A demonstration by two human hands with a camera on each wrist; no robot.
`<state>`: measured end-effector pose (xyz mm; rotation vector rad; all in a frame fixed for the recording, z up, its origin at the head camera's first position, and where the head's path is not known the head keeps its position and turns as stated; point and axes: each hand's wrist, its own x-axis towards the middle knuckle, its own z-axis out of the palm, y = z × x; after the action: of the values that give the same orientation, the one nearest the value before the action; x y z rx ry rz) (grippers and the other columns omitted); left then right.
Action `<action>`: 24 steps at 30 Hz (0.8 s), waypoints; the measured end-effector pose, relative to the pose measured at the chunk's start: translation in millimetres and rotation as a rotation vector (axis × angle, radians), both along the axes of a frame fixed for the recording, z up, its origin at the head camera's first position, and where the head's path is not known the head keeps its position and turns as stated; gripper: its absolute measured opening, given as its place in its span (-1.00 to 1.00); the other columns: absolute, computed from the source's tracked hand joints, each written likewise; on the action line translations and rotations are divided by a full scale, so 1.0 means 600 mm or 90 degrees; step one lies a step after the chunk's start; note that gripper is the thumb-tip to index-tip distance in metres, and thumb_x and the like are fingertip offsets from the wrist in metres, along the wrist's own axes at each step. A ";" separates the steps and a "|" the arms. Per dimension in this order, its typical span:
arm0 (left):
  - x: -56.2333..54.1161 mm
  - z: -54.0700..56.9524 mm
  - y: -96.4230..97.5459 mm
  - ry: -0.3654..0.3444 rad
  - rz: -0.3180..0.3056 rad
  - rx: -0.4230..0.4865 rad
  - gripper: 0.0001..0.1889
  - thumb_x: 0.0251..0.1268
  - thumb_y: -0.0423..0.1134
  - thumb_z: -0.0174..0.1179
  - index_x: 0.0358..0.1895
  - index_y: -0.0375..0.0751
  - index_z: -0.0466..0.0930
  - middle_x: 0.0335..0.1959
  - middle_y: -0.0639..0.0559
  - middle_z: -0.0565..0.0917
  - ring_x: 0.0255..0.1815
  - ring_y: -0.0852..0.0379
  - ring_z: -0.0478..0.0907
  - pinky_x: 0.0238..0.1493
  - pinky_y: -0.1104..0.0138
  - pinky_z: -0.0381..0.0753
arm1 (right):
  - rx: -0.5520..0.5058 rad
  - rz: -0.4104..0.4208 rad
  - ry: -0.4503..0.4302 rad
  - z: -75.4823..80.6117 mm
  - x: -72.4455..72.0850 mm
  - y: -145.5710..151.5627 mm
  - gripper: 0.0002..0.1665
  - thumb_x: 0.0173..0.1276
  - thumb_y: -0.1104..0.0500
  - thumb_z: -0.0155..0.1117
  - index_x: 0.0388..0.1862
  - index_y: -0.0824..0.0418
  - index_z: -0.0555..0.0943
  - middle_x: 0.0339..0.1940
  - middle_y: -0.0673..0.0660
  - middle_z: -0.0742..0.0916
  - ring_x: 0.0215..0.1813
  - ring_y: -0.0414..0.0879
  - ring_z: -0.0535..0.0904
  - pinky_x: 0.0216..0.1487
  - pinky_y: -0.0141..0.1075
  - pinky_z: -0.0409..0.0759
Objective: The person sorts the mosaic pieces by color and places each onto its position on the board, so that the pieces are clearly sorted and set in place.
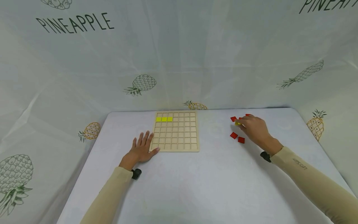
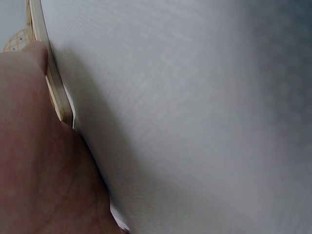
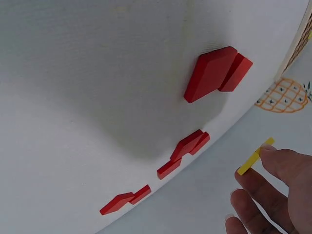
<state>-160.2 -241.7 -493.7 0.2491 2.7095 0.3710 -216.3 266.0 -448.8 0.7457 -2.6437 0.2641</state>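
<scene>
Frame right: my right hand (image 1: 255,129) pinches a yellow tile (image 3: 250,162); leftward, my spread left hand (image 1: 140,150) touches the board (image 1: 181,134)

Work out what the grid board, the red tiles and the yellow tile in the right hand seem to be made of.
Grid board: probably wood, with a matt, natural finish; it is pale tan with a brownish edge.
Red tiles: painted wood or plastic, fairly matt; even colour and crisp edges leave it open.
Yellow tile: likewise wood or plastic, looking smooth; uniform colour, no grain visible.
</scene>
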 end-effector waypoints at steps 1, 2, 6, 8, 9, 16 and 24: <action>0.001 0.003 0.001 -0.001 0.001 0.002 -0.04 0.66 0.29 -0.12 0.74 -0.26 -0.31 0.76 -0.29 -0.37 0.75 -0.33 -0.50 0.62 -0.27 -0.51 | 0.002 -0.001 0.001 0.000 0.000 -0.002 -0.65 0.07 0.49 0.64 -0.13 0.29 0.84 -0.26 0.26 0.85 -0.19 0.19 0.71 -0.32 0.03 0.75; 0.002 0.007 0.002 -0.004 0.001 0.002 -0.05 0.66 0.29 -0.12 0.74 -0.26 -0.31 0.76 -0.29 -0.37 0.75 -0.33 -0.49 0.63 -0.27 -0.51 | 0.003 -0.002 0.000 0.000 -0.001 -0.004 -0.65 0.07 0.48 0.64 -0.13 0.30 0.84 -0.26 0.26 0.85 -0.19 0.18 0.70 -0.32 0.02 0.74; 0.005 0.017 0.006 -0.009 0.003 -0.001 -0.06 0.67 0.24 -0.09 0.74 -0.28 -0.29 0.76 -0.30 -0.36 0.75 -0.34 -0.48 0.63 -0.27 -0.49 | 0.003 -0.002 -0.001 0.003 -0.001 -0.013 -0.63 0.06 0.46 0.66 -0.10 0.30 0.84 -0.26 0.25 0.85 -0.22 0.15 0.68 -0.34 -0.02 0.73; 0.003 0.011 0.003 -0.007 0.002 -0.004 -0.06 0.67 0.24 -0.09 0.74 -0.27 -0.31 0.76 -0.30 -0.37 0.74 -0.34 -0.50 0.63 -0.27 -0.49 | -0.003 0.003 0.000 0.006 -0.001 -0.018 -0.63 0.07 0.46 0.66 -0.10 0.31 0.84 -0.25 0.25 0.85 -0.23 0.15 0.67 -0.35 -0.03 0.73; 0.001 0.006 0.002 -0.004 0.003 -0.002 -0.05 0.67 0.24 -0.08 0.74 -0.27 -0.31 0.76 -0.30 -0.38 0.74 -0.34 -0.50 0.62 -0.28 -0.50 | -0.005 0.005 0.000 0.007 -0.001 -0.020 -0.64 0.08 0.46 0.65 -0.10 0.32 0.83 -0.25 0.25 0.85 -0.24 0.15 0.68 -0.35 -0.03 0.73; -0.007 -0.015 -0.007 0.003 0.000 0.003 -0.04 0.66 0.25 -0.10 0.75 -0.24 -0.34 0.76 -0.27 -0.41 0.74 -0.32 -0.54 0.62 -0.28 -0.53 | 0.001 0.017 0.001 0.011 -0.006 -0.038 -0.61 0.11 0.44 0.66 -0.04 0.30 0.83 -0.20 0.24 0.86 -0.20 0.16 0.71 -0.32 -0.02 0.75; -0.007 -0.015 -0.007 0.004 0.004 0.000 -0.04 0.65 0.25 -0.08 0.75 -0.24 -0.34 0.76 -0.27 -0.41 0.74 -0.31 -0.53 0.62 -0.27 -0.54 | 0.014 0.037 -0.018 0.019 -0.009 -0.063 -0.62 0.16 0.40 0.65 -0.01 0.31 0.83 -0.15 0.27 0.86 -0.11 0.18 0.74 -0.29 -0.05 0.76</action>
<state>-164.6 -246.0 -503.0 0.2433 2.7166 0.3734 -221.4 228.2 -437.1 0.8336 -2.6579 0.2634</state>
